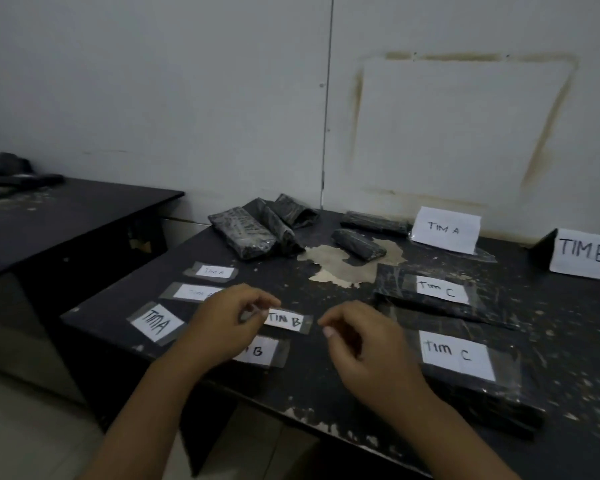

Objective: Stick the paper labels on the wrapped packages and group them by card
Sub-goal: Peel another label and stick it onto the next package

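Clear tape edges catch the light as the left hand [222,323] pinches one end of the TIM B label [286,320] between thumb and fingertips, fingers curled tight around that edge. Over to the right hand [357,337]: loosely curled, thumb and forefinger nearly together just beside the label's other end, gripping nothing that I can make out. Beneath the left wrist lies a second B label [262,351], half hidden. Further left, three more labels in a row, the nearest a bold TIM A label [157,323]. On the right, two wrapped packages already wear TIM C labels, a nearer one [465,362] and a farther one [437,292]. Unlabelled black packages [253,230] sit piled at the back, with two more lying nearby. Folded cards stand behind: the TIM A card [445,230] and the TIM B card [581,254]. And the dark surface [326,382] is scuffed and peeling (one big bare patch mid-top), set against a stained pale wall [187,98].
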Tool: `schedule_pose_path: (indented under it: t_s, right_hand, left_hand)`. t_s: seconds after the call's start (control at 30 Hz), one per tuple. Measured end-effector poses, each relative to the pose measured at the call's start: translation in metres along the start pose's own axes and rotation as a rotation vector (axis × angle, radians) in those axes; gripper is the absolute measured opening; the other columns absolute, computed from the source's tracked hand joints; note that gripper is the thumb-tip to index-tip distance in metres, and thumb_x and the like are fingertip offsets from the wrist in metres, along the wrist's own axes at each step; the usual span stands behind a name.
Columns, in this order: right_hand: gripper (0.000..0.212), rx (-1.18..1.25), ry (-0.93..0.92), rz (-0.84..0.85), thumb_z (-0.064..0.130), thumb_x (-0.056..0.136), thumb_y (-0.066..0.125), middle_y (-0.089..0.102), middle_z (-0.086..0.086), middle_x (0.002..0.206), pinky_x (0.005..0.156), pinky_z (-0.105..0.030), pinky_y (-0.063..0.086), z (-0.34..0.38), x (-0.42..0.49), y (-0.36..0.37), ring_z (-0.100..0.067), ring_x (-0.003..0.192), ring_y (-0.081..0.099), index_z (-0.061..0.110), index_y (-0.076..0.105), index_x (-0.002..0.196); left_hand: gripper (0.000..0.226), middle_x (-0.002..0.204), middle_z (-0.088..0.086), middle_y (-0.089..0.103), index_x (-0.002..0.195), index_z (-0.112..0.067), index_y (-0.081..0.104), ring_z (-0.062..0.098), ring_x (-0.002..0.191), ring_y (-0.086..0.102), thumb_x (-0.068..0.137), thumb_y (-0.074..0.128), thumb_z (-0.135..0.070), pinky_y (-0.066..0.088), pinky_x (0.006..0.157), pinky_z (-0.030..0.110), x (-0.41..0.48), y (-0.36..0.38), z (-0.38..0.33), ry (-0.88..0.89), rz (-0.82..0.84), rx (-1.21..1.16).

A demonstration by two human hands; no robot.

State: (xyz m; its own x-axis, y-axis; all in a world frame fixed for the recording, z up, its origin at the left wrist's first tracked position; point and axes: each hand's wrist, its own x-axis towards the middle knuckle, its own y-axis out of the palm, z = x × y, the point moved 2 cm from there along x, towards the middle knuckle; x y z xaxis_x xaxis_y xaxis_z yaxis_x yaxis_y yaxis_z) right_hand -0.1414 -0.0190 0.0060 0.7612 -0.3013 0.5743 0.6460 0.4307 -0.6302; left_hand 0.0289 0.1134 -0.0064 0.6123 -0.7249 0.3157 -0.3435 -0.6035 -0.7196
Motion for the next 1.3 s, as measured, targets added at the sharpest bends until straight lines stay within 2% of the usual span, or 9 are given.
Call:
schedule_pose_path:
  t_s: [0.13, 0.23, 0.33, 0.43, 0.6, 0.8, 0.93, 1.13, 1.3]
  right_hand:
    - [0.02, -0.103, 0.025, 0.145, 0.024, 0.089, 0.051, 0.047, 0.014, 0.089, 0.063, -0.022, 0.042, 0.0, 0.016, 0.042, -0.004, 0.073, 0.051, 0.028, 0.06, 0.106]
    - [0.027, -0.24, 0.069, 0.236, 0.03, 0.091, 0.047, 0.046, 0.009, 0.103, 0.067, -0.024, 0.037, -0.005, 0.027, 0.062, -0.01, 0.089, 0.051, 0.03, 0.056, 0.116]
    - [0.029, -0.304, 0.089, 0.265, 0.033, 0.09, 0.047, 0.046, 0.006, 0.108, 0.069, -0.024, 0.035, -0.009, 0.033, 0.075, -0.012, 0.097, 0.047, 0.029, 0.057, 0.117]
    - [0.028, -0.315, 0.09, 0.273, 0.033, 0.089, 0.047, 0.047, 0.006, 0.107, 0.07, -0.023, 0.035, -0.014, 0.032, 0.082, -0.012, 0.1, 0.045, 0.03, 0.059, 0.115]
    - [0.025, -0.283, 0.094, 0.278, 0.035, 0.088, 0.048, 0.05, 0.008, 0.105, 0.085, -0.027, 0.038, -0.018, 0.03, 0.085, -0.012, 0.1, 0.046, 0.031, 0.06, 0.109]
    - [0.032, -0.274, 0.137, 0.318, 0.052, 0.083, 0.051, 0.048, 0.009, 0.107, 0.091, -0.03, 0.032, -0.017, 0.032, 0.09, -0.01, 0.103, 0.043, 0.034, 0.058, 0.108]
    - [0.026, -0.247, 0.183, 0.353, 0.052, 0.08, 0.056, 0.046, 0.01, 0.106, 0.091, -0.03, 0.032, -0.016, 0.035, 0.091, -0.01, 0.104, 0.042, 0.036, 0.059, 0.1]
    - [0.008, -0.156, 0.262, 0.363, 0.046, 0.081, 0.06, 0.047, 0.014, 0.101, 0.091, -0.03, 0.031, -0.015, 0.036, 0.092, -0.008, 0.102, 0.043, 0.039, 0.055, 0.082]
    - [0.016, 0.004, 0.29, 0.252, 0.043, 0.079, 0.063, 0.051, 0.015, 0.091, 0.084, -0.027, 0.026, -0.008, 0.035, 0.091, -0.003, 0.091, 0.048, 0.039, 0.051, 0.069]
  left_hand:
    - [0.025, 0.102, -0.014, 0.061, 0.108, -0.043, 0.066, 0.009, 0.101, 0.053, 0.089, 0.06, -0.028, 0.045, 0.088, 0.036, -0.006, -0.015, 0.026, 0.039, 0.075, 0.276]
    - [0.028, 0.111, -0.018, 0.055, 0.117, -0.044, 0.061, 0.006, 0.106, 0.046, 0.09, 0.056, -0.036, 0.038, 0.095, 0.035, -0.009, -0.016, 0.035, 0.071, 0.134, 0.345]
    - [0.031, 0.118, -0.019, 0.051, 0.12, -0.046, 0.058, 0.003, 0.11, 0.042, 0.089, 0.053, -0.045, 0.033, 0.099, 0.034, -0.009, -0.013, 0.039, 0.115, 0.17, 0.404]
    - [0.03, 0.12, -0.021, 0.049, 0.117, -0.047, 0.058, 0.001, 0.111, 0.039, 0.089, 0.05, -0.051, 0.029, 0.097, 0.031, -0.009, -0.011, 0.043, 0.133, 0.188, 0.446]
    - [0.021, 0.116, -0.023, 0.048, 0.107, -0.045, 0.058, -0.001, 0.112, 0.038, 0.088, 0.051, -0.049, 0.029, 0.098, 0.031, -0.007, -0.009, 0.045, 0.139, 0.193, 0.427]
    - [0.005, 0.106, -0.023, 0.05, 0.086, -0.044, 0.053, -0.002, 0.103, 0.042, 0.087, 0.056, -0.04, 0.033, 0.098, 0.035, -0.002, -0.007, 0.042, 0.118, 0.17, 0.33]
    - [0.012, 0.112, -0.023, 0.048, 0.081, -0.043, 0.049, 0.0, 0.109, 0.041, 0.089, 0.055, -0.036, 0.031, 0.097, 0.032, 0.0, -0.003, 0.04, 0.093, 0.135, 0.345]
    - [0.01, 0.117, -0.023, 0.045, 0.084, -0.041, 0.049, 0.0, 0.115, 0.035, 0.09, 0.053, -0.034, 0.021, 0.089, 0.025, -0.009, 0.001, 0.041, 0.11, 0.034, 0.36]
    - [0.017, 0.114, -0.021, 0.048, 0.083, -0.039, 0.048, 0.003, 0.113, 0.04, 0.088, 0.057, -0.026, 0.024, 0.086, 0.028, -0.017, -0.003, 0.04, 0.132, -0.082, 0.294]
